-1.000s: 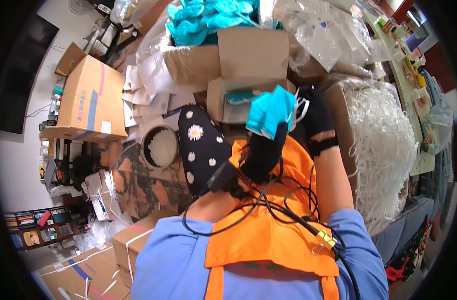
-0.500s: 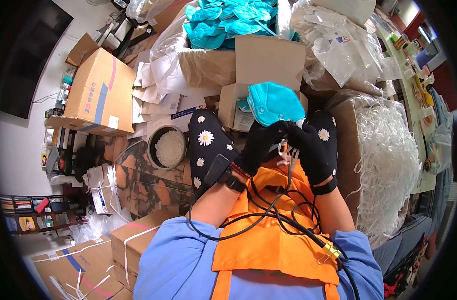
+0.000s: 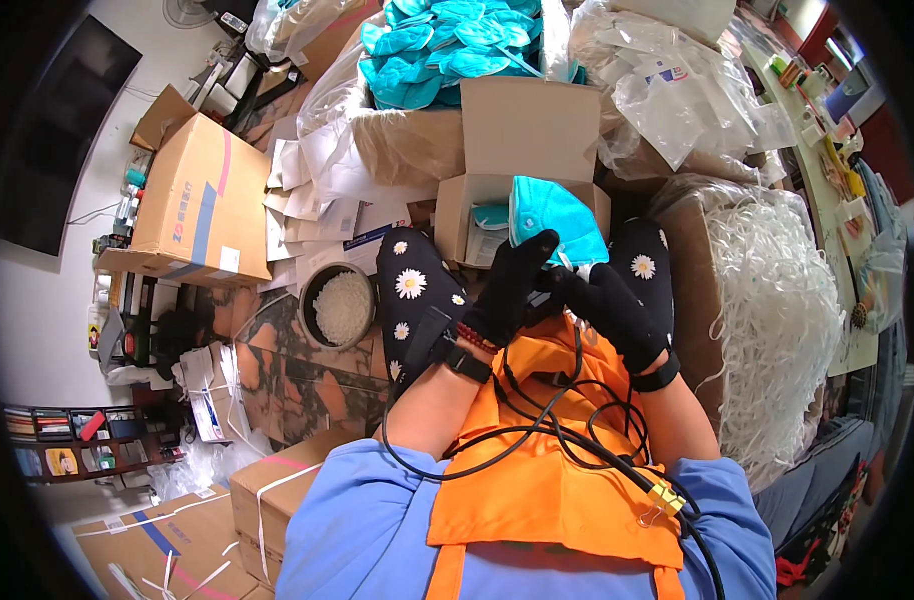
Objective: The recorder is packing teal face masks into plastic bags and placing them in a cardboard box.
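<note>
Teal mask (image 3: 559, 220): edge handling

Your left hand (image 3: 514, 285) pinches the mask's lower edge, at the carton's (image 3: 530, 125) near side. Your right hand's (image 3: 622, 318) fingers bend beside it; their hold cannot be told. Step, apparently: working that edge. Next move calls for steady left pressure.

Left forearm (image 3: 432, 408) slants up and inward; right forearm (image 3: 685, 412) mirrors it. Left hand (image 3: 507, 297), black-gloved, fingers bent, one digit extended forward. Right hand (image 3: 622, 315), likewise gloved, fingers angled toward the left. Hands close together before the torso.
</note>
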The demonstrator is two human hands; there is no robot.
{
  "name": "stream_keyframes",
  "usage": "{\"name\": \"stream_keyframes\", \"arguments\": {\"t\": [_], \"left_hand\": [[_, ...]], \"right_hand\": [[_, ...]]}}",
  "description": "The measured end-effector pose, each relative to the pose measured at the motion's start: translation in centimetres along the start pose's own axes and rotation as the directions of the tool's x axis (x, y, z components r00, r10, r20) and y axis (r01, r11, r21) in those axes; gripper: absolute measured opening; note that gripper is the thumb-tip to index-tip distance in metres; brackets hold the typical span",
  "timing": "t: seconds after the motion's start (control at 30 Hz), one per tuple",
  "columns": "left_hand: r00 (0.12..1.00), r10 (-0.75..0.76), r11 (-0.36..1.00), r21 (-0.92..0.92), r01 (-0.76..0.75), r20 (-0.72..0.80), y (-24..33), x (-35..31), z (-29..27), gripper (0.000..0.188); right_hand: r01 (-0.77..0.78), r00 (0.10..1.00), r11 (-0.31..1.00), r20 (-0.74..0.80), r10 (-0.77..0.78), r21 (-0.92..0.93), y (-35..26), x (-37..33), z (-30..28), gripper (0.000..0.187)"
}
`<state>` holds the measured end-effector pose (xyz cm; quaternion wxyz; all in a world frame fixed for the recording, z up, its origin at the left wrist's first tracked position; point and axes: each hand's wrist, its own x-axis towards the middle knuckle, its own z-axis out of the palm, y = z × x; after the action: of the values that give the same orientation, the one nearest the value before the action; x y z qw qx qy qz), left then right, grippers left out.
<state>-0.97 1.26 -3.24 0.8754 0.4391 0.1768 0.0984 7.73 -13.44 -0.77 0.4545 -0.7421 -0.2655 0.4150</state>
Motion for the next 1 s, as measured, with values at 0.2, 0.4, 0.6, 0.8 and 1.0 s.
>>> {"name": "stream_keyframes", "arguments": {"t": [0.2,0.4,0.6,0.8,1.0], "left_hand": [[0.909,0.349,0.536,0.746,-0.395,0.23,-1.4,1.4,0.1,0.028],[0.716,0.487,-0.075,0.841,-0.536,0.5,-4.0,-0.9,0.6,0.036],[0.729,0.532,0.048,0.844,-0.534,0.431,-5.0,-1.8,1.1,0.019],[0.813,0.439,0.248,0.819,-0.518,0.381,-5.5,-2.1,0.5,0.011],[0.978,0.206,0.943,0.259,-0.21,0.043,-0.7,1.5,-0.1,0.019]], "right_hand": [[0.08,0.985,0.604,-0.155,0.073,0.793,-2.1,-1.8,0.5,0.019],[0.442,0.779,0.879,-0.408,-0.476,-0.18,-0.4,-0.9,-1.2,0.017],[0.399,0.798,0.912,-0.526,-0.294,0.096,2.6,1.4,-2.2,0.011],[0.572,0.769,0.727,-0.555,-0.316,0.379,1.9,-0.6,-10.3,0.024],[0.239,0.912,0.83,-0.41,-0.014,0.504,-1.4,-2.4,-9.2,0.016]]}}
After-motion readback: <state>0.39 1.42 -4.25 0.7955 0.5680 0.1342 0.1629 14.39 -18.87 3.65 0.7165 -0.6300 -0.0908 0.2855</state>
